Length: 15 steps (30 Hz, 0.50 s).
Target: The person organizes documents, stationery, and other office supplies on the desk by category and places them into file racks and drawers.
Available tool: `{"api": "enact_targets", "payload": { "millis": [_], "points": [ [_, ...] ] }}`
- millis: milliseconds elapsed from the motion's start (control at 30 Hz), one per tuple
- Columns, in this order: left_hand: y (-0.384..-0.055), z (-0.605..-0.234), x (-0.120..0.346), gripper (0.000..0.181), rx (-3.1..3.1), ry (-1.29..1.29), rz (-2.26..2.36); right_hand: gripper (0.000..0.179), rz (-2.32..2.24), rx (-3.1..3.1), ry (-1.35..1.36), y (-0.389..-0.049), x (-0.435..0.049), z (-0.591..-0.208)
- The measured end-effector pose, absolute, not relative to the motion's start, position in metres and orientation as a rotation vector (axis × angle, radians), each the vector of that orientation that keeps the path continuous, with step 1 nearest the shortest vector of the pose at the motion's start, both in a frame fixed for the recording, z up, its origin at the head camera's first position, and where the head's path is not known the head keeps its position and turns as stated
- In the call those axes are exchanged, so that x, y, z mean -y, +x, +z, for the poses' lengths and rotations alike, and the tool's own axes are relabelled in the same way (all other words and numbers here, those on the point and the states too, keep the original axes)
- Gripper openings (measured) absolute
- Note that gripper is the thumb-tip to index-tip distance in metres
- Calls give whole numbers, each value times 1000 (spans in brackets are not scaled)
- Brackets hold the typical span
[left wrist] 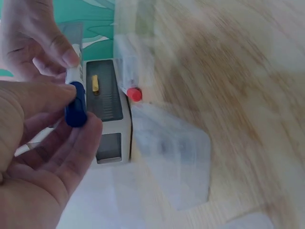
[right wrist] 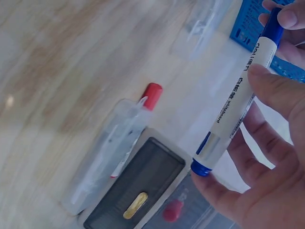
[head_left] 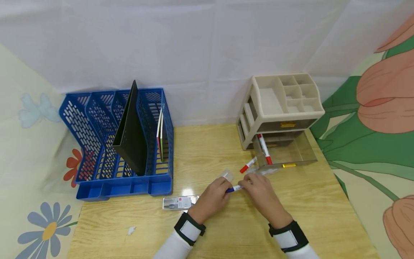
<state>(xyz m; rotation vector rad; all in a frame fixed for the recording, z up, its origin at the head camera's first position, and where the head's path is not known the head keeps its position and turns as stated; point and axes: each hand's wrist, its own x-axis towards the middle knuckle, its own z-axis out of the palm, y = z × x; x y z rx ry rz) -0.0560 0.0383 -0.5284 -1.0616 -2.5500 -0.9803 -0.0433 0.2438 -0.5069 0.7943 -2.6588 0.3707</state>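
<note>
A blue-capped whiteboard marker (right wrist: pixel 236 102) with a white barrel is held between both hands, in front of the desk organizer. My left hand (head_left: pixel 211 198) pinches its blue cap (left wrist: pixel 75 112) between thumb and fingers. My right hand (head_left: pixel 264 197) grips the barrel, thumb on one side and fingers behind, as the right wrist view shows. The cap appears to be on the marker. Beyond the hands, a red-capped marker (head_left: pixel 248 164) lies on the table beside clear plastic packaging (right wrist: pixel 112 143). Another red marker (head_left: pixel 264 149) leans in the pulled-out drawer (head_left: pixel 300 153).
The beige drawer organizer (head_left: pixel 291 117) stands at the back right. At the left is a blue file rack (head_left: pixel 124 183) with a black folder (head_left: pixel 134 144) and thin booklets (head_left: pixel 160 136). A clear packaged item (head_left: pixel 179 203) and a white scrap (head_left: pixel 131 230) lie on the wooden table (head_left: pixel 200 154).
</note>
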Motion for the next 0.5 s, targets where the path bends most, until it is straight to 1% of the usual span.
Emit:
{"api": "enact_targets", "payload": {
  "millis": [133,300,400,500],
  "points": [
    [-53,-526,-37,13,2594,-984,-1053,20,351,2647,812,-44,-239,-504],
    [-50,-527,-34,15,2647,-931,-1083,25,382,2622,799,-45,-238,-507],
    [-49,-529,-30,16,2669,-866,-1153,39,477,2643,713,-46,-240,-513],
    [-49,-530,-25,16,2673,-798,-1214,56,699,2736,529,-43,-242,-518]
  ]
}}
